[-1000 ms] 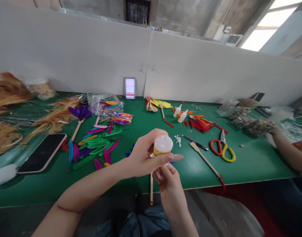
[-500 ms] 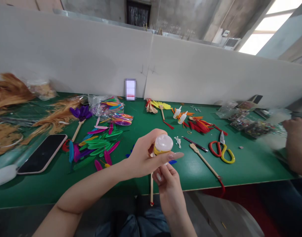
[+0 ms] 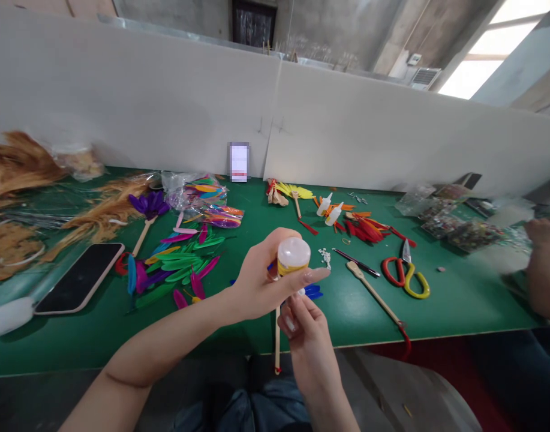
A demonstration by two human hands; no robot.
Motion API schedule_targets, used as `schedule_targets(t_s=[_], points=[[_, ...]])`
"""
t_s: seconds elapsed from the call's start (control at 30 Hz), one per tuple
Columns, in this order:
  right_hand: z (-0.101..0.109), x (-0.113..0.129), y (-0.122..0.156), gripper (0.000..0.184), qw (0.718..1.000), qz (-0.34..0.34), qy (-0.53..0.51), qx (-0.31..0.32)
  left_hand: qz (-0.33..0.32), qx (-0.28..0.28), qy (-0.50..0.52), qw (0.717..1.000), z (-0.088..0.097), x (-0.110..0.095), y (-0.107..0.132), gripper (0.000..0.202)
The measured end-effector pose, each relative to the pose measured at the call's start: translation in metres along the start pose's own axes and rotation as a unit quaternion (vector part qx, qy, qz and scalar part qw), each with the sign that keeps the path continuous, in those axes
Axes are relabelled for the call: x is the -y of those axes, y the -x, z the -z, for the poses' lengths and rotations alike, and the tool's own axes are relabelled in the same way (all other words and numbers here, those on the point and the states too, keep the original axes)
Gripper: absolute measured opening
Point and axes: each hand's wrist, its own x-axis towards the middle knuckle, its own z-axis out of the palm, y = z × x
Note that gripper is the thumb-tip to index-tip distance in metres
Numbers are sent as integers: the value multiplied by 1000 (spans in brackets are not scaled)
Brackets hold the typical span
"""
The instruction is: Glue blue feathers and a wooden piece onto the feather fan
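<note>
My left hand [image 3: 261, 279] is wrapped round a glue bottle [image 3: 294, 253] with a yellow band, tipped so its white base faces me. Just below it, the fingertips of my right hand [image 3: 307, 327] pinch a small white piece [image 3: 301, 292] close to the bottle's lower end, which is mostly hidden. Under both hands lies a wooden stick [image 3: 277, 345] with a red tie at its near end; blue feathers [image 3: 314, 291] show around its hidden upper part. Beyond my hands is a scatter of small white pieces [image 3: 324, 258].
Scissors [image 3: 406, 270], a dark pen [image 3: 358, 262] and another wooden stick [image 3: 376, 294] lie to the right. Loose coloured feathers [image 3: 180, 261] and a phone [image 3: 80, 279] are left. Two white squeeze bottles [image 3: 333, 214] stand behind. A co-worker's arm [image 3: 544, 264] reaches in at far right.
My left hand has tilted the bottle slightly, and it sits a little higher and further left. More of the small white piece and the blue feathers now shows. My right hand has barely moved.
</note>
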Motion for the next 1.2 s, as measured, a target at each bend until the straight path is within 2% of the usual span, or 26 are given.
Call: schedule_targets(t_s=[0.3, 0.7, 1.2], points=[[1, -3, -2, 40, 1000, 8, 5, -26, -26, 35, -45, 998, 0, 1, 1, 24], [1, -3, -3, 41, 1000, -2, -9, -29, -19, 59, -44, 997, 0, 1, 1, 21], [0, 1, -3, 32, 999, -16, -41, -4, -7, 3, -2, 1000, 4, -1, 0, 27]])
